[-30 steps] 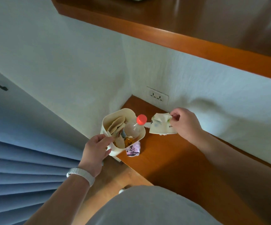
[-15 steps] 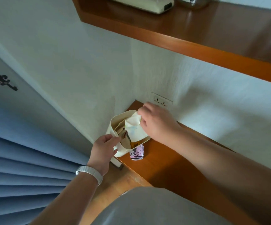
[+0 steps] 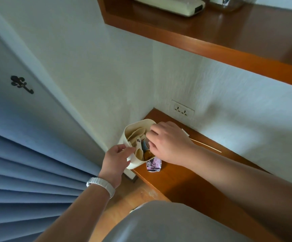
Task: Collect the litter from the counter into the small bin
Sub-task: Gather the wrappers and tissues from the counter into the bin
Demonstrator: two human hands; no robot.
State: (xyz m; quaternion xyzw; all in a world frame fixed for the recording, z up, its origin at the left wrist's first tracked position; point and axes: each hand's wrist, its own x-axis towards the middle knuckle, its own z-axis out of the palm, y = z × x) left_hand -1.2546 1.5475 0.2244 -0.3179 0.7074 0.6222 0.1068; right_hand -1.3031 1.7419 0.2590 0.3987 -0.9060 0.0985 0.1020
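Observation:
The small cream bin (image 3: 133, 125) stands at the counter's left corner and holds beige papers and a bottle (image 3: 145, 145). My left hand (image 3: 116, 158) grips its near rim. Over the bin's right half my right hand (image 3: 168, 142) reaches down with bent fingers that touch the contents. What lies under its palm is hidden. A purple printed wrapper (image 3: 153, 165) lies on the wooden counter (image 3: 185, 182), touching the bin's front. A thin wooden stick (image 3: 207, 146) lies behind my right wrist, and a white scrap (image 3: 185, 132) peeks out past my knuckles.
A wall socket (image 3: 182, 109) sits just behind the bin. Above hangs a wooden shelf (image 3: 211, 44) with a cream device (image 3: 169, 5) on it. Blue curtain folds (image 3: 28, 172) hang at the left, next to a dark wall hook (image 3: 22, 84).
My right hand carried the crumpled white paper from the counter to the bin and pushed it in; the paper and the red bottle cap are now hidden under it. My left hand kept hold of the bin.

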